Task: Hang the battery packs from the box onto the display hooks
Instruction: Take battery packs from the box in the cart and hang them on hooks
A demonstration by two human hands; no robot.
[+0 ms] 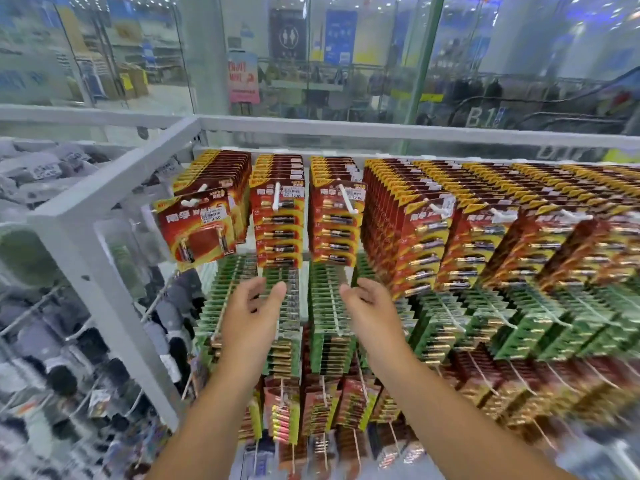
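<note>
Head view: left hand and right hand are both raised, fingers relaxed and empty, before the green carded battery packs in the middle row. Red-and-yellow carded battery packs hang densely on white display hooks above, faces outward so labels read. The near-left pack tilts, likely loosely seated. The supply box is not in view; right-side stock is blurred.

Glossy card battery packs, seemingly plastic hooks.
</note>
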